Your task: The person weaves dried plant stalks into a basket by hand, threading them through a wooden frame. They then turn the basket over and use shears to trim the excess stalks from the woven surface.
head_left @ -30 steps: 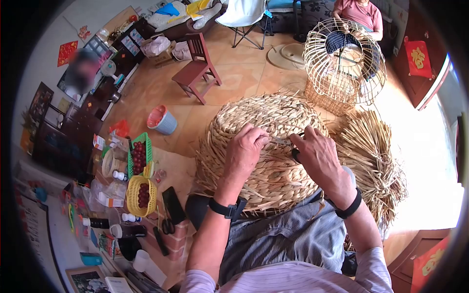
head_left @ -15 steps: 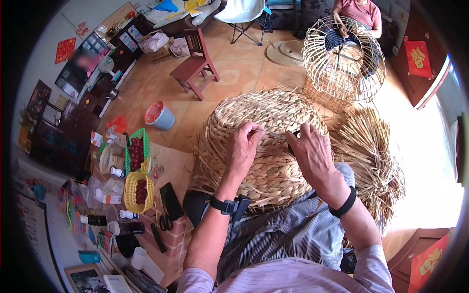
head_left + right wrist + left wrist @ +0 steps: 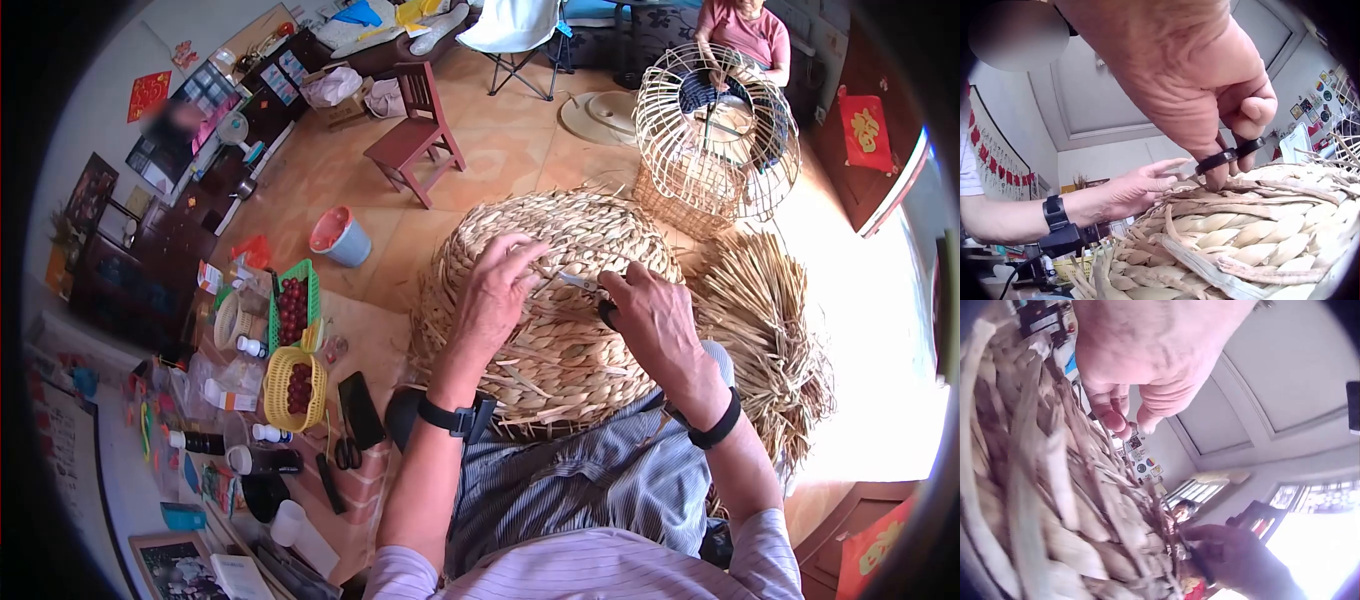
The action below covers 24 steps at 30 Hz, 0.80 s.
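A large woven straw basket [image 3: 560, 350] rests against the person's lap, loose strand ends sticking out all over its side. My right hand [image 3: 655, 318] holds small scissors [image 3: 577, 281] over the basket, fingers through the black handle loops [image 3: 1216, 162]. The metal blades point left toward the other hand. My left hand [image 3: 495, 290] hovers at the basket's upper left, near the blade tips. In the left wrist view, its thumb [image 3: 1150, 415] and fingers stand apart with a gap between them, beside the strand ends.
A bundle of dry straw [image 3: 765, 330] lies right of the basket. On the left, a low table carries a green basket [image 3: 312, 290] and a yellow basket [image 3: 272, 395] of red fruit, plus black-handled scissors [image 3: 348, 453]. Ahead, a seated person [image 3: 745, 40] is behind a wire-like frame [image 3: 650, 130].
My left thumb and fingers, pinched together at the blade tips before, have spread and moved slightly away. The right hand keeps hold of the scissors. The head view has shifted a little.
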Available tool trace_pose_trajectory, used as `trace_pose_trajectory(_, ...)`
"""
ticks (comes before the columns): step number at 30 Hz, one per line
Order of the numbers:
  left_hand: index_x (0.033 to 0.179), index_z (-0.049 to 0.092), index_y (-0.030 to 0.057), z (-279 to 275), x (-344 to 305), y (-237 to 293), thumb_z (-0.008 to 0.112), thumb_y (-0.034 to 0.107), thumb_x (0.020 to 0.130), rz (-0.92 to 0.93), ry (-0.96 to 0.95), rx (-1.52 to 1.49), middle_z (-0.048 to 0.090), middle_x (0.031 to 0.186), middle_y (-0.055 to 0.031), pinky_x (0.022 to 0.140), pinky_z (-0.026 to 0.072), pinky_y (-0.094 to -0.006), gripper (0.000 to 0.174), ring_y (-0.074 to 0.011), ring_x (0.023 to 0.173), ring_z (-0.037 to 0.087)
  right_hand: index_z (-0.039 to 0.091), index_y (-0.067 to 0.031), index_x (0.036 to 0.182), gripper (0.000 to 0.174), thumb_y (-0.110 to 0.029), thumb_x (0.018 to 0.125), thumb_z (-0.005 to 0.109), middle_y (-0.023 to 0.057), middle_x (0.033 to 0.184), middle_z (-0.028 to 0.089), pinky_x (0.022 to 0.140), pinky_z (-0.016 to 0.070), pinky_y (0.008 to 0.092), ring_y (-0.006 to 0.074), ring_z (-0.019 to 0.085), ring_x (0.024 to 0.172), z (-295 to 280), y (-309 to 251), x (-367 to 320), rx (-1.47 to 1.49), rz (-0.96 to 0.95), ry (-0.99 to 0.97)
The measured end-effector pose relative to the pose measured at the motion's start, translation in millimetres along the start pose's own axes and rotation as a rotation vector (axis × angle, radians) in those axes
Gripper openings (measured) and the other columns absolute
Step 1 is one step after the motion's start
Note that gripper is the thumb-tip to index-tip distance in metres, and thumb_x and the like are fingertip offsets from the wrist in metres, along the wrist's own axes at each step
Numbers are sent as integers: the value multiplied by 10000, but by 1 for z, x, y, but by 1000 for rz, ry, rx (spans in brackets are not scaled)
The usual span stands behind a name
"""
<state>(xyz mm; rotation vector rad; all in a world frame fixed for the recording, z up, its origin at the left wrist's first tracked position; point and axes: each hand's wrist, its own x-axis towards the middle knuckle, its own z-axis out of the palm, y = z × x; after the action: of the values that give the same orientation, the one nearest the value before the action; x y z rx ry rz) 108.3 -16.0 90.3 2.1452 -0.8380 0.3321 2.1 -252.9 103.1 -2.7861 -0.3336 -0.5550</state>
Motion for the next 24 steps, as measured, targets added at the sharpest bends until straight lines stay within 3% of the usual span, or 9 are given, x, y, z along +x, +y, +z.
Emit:
trace_pose_trajectory(2,1285,772,84,4,-1,-8,779,-69,904,99,-65,97,677,1232,-95,859,591,-369,410,-258,1037,723,666,-46,1076,125,-97,962,672,161,930,594,684,503,477,337,670,874,0,1,3,-14,-19,20)
trace_pose_trajectory(3,1184,788,58,2,1,3,800,-46,899,29,-47,58,686,1126,-124,863,596,-416,303,-322,1024,728,667,-46,1077,128,-88,957,667,162,935,592,688,502,474,334,667,885,0,1,4,-14,-24,17)
trace_pose_trajectory(6,1151,782,57,6,1,-2,801,-32,908,-82,-50,58,689,1077,-121,843,596,-421,259,-320,981,737,665,-45,1080,135,-70,947,655,165,954,588,701,503,466,329,660,914,0,1,7,-18,-34,-5)
trace_pose_trajectory(15,1071,699,30,19,-3,0,796,25,943,-54,58,115,688,1004,-139,810,581,-449,161,-377,955,716,667,-48,1101,162,-91,945,673,161,1038,603,742,537,440,311,653,1005,-3,-12,14,-145,-54,-92)
trace_pose_trajectory(18,1081,673,42,22,-4,1,771,69,985,-44,55,67,679,1016,-144,771,573,-503,139,-406,921,715,682,-52,1121,178,-101,950,682,163,1065,606,739,534,433,297,645,1052,0,-21,15,-210,-38,-124)
trace_pose_trajectory(20,1081,675,38,24,-5,1,769,80,999,-58,68,54,699,1007,-147,773,580,-476,132,-390,914,724,694,-54,1122,175,-110,957,686,165,1084,608,730,529,429,289,637,1079,1,-26,19,-241,-4,-184)
trace_pose_trajectory(21,1081,675,36,25,-6,0,768,86,1005,-66,76,49,709,1003,-148,774,583,-463,129,-382,911,728,703,-38,1109,172,-124,960,696,177,1042,621,690,528,416,282,659,967,6,-21,16,-229,-63,-94)
trace_pose_trajectory(24,1088,680,39,25,-3,-8,764,109,1025,-245,163,-192,741,988,-149,786,585,-421,126,-341,910,744,710,-36,1065,137,-127,964,702,169,923,614,633,522,395,273,644,764,1,-6,10,-67,-62,-133)
